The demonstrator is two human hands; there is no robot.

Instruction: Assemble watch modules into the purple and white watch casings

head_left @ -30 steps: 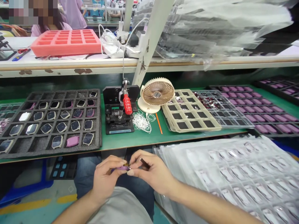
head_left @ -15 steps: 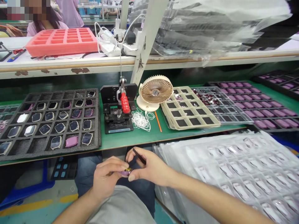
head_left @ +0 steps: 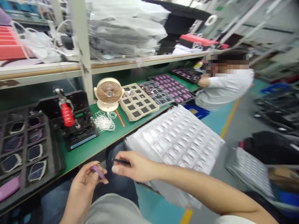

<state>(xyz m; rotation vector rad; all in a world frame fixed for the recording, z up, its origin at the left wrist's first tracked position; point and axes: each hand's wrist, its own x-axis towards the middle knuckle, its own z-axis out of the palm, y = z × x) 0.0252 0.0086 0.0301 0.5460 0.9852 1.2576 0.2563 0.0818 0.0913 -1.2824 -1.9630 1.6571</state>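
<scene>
My left hand (head_left: pixel 85 183) is closed on a small purple watch case (head_left: pixel 98 171), held over my lap below the bench edge. My right hand (head_left: pixel 133 168) sits just to its right, pinching thin black tweezers (head_left: pixel 120 161) that point left toward the case. The two hands are slightly apart. A stack of clear blister trays (head_left: pixel 177 140) lies just beyond my right forearm.
On the green bench (head_left: pixel 93 146) stand a black press jig with a red handle (head_left: pixel 68 119), a small beige fan (head_left: pixel 108 93), a beige tray (head_left: pixel 137 105) and a black foam tray of watch faces (head_left: pixel 25 152). A seated person in white (head_left: pixel 224 87) works at the right.
The view has swung sharply to the right, bringing a seated co-worker and the aisle into sight. My hands have drawn slightly apart; the purple case stays in my left hand, the tweezers in my right.
</scene>
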